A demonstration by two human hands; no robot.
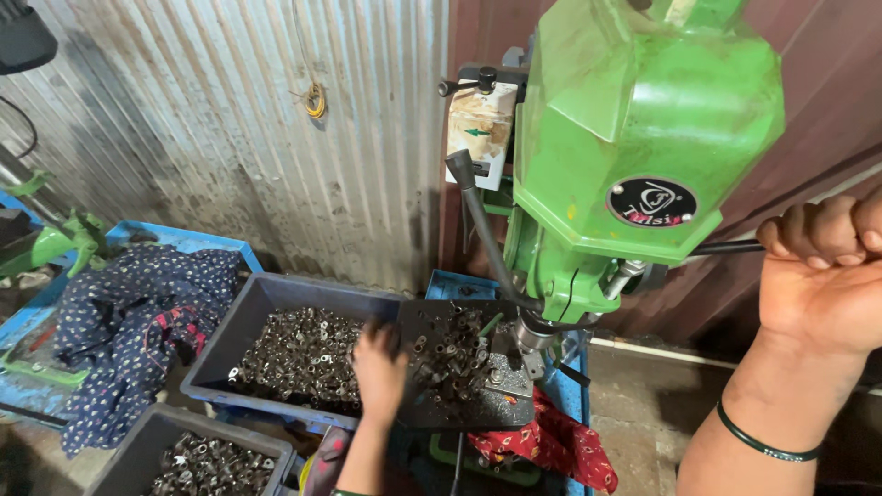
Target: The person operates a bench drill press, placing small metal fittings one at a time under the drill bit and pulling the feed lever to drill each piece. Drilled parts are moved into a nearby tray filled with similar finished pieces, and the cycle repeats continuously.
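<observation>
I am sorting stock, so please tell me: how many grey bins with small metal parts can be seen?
2. One grey bin is left of the left hand; another bin is at the bottom-left corner, partly cut off. More may be out of view.

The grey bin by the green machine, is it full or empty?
Nearly full. The grey bin holds a heap of small metal parts reaching close to its rim, beside the left hand.
</observation>
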